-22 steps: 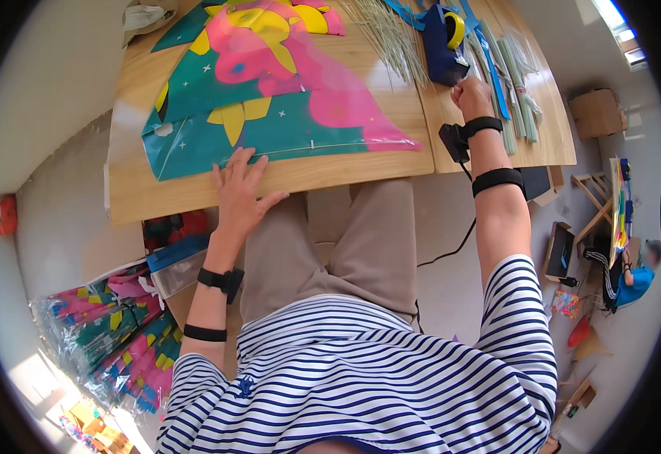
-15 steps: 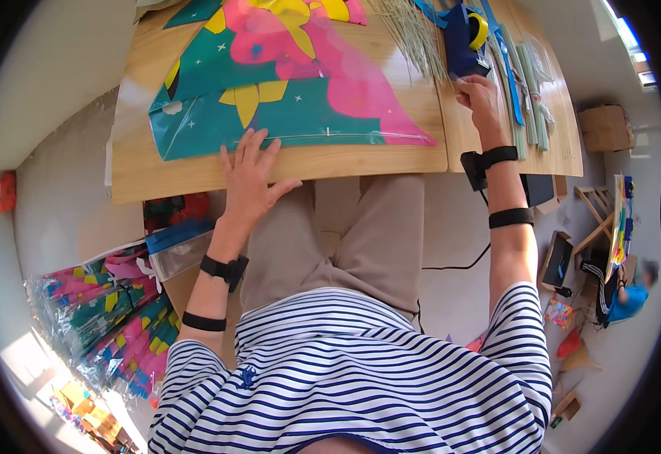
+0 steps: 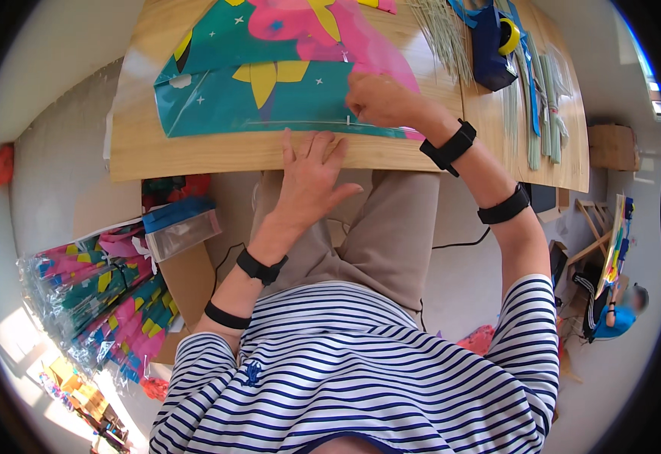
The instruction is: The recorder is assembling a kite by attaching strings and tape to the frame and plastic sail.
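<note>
A teal, pink and yellow printed sheet [image 3: 224, 106] lies on the wooden table, its near edge roughly parallel to the table's front. A thin pale strip runs along that edge, with a small white piece [image 3: 348, 119] across it. My left hand [image 3: 311, 170] rests at the table's front edge, fingers spread, fingertips just short of the sheet. Above the sheet's right part is my right hand [image 3: 380, 100], its fingers curled together; whatever they pinch is too small or hidden. A dark blue tape dispenser [image 3: 489, 53] with a yellow roll stands farther right.
Thin pale sticks [image 3: 440, 34] lie beyond the sheet, and bundled sticks [image 3: 550, 113] at the table's right. On the left, below table height, are a clear plastic box [image 3: 183, 236] and plastic-wrapped colourful sheets [image 3: 103, 295]. Another person [image 3: 618, 314] sits far right.
My right hand has moved left from the tape dispenser to above the sheet. My left hand has shifted right along the table edge and off the sheet. The view has moved slightly.
</note>
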`<action>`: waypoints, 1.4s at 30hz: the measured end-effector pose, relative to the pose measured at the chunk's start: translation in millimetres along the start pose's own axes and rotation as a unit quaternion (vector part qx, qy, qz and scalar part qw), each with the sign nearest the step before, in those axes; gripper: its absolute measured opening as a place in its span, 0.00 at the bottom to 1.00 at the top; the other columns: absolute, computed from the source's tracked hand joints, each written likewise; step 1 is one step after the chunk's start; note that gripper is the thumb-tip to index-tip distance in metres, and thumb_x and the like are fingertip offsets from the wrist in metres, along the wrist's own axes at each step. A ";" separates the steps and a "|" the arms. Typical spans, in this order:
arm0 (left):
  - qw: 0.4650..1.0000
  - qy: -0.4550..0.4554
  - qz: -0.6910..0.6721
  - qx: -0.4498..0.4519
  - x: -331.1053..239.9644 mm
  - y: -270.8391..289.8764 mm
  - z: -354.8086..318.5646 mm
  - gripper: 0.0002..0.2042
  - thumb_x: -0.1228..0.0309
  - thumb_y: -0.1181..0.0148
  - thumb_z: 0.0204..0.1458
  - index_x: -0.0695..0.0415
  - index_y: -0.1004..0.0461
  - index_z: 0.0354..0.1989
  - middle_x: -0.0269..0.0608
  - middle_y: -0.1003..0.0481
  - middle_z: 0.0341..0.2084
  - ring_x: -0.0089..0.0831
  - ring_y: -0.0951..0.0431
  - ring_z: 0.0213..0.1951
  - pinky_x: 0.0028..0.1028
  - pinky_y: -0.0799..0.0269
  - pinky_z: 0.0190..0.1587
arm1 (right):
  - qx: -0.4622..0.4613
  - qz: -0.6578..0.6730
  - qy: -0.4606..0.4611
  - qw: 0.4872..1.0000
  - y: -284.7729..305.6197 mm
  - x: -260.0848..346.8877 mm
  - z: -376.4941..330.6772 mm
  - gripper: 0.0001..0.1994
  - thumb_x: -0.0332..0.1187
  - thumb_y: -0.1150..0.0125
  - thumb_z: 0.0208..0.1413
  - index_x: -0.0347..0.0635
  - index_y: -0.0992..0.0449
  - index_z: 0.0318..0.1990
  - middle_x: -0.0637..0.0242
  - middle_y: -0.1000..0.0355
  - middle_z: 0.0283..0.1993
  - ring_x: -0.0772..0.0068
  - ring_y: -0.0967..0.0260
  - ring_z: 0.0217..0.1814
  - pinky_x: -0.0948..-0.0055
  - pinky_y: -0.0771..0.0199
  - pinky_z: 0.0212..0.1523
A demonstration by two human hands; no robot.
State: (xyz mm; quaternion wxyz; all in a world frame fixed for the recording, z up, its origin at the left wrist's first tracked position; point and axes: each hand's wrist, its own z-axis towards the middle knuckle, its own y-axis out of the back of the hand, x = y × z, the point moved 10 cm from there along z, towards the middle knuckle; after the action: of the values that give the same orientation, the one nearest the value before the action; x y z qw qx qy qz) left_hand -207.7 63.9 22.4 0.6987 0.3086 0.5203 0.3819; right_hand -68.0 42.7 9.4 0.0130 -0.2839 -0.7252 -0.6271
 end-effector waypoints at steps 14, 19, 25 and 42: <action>1.000 0.006 -0.023 0.002 -5.5 -12.7 15.2 0.35 0.58 0.27 0.38 0.57 0.29 0.57 0.40 0.35 0.42 0.39 0.34 0.50 0.60 0.55 0.65 | 0.018 -0.079 0.040 0.996 -11.9 8.5 12.2 0.03 0.25 0.43 0.42 0.41 0.26 0.20 0.62 0.32 0.33 0.55 0.31 0.37 0.58 0.37 0.35; 1.000 0.007 -0.021 0.001 -4.9 -14.1 18.1 0.35 0.58 0.27 0.38 0.57 0.30 0.58 0.40 0.35 0.41 0.39 0.34 0.49 0.60 0.55 0.65 | 0.036 -0.083 0.038 0.995 -15.5 8.7 14.5 0.04 0.25 0.44 0.44 0.42 0.25 0.21 0.63 0.31 0.34 0.56 0.31 0.38 0.59 0.37 0.36; 1.000 0.011 -0.015 0.008 -2.3 -18.3 22.3 0.36 0.58 0.27 0.38 0.57 0.30 0.58 0.40 0.35 0.42 0.40 0.35 0.49 0.62 0.55 0.64 | 0.049 -0.101 0.036 0.993 -17.8 9.8 14.9 0.04 0.25 0.44 0.44 0.42 0.24 0.22 0.63 0.31 0.34 0.57 0.31 0.38 0.59 0.37 0.37; 0.999 0.023 0.038 0.016 -1.8 -23.1 29.9 0.34 0.56 0.25 0.35 0.57 0.27 0.52 0.38 0.35 0.41 0.39 0.35 0.51 0.66 0.52 0.64 | -0.017 -0.094 -0.015 0.995 -5.6 -7.4 14.3 0.02 0.28 0.38 0.39 0.42 0.22 0.23 0.58 0.25 0.31 0.54 0.26 0.37 0.58 0.29 0.34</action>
State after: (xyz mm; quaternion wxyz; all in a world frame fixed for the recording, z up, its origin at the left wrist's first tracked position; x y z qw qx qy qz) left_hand -174.2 49.5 12.2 0.6667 0.3307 0.5302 0.4063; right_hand -59.3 52.6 -1.5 -0.0619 -0.2239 -0.7378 -0.6338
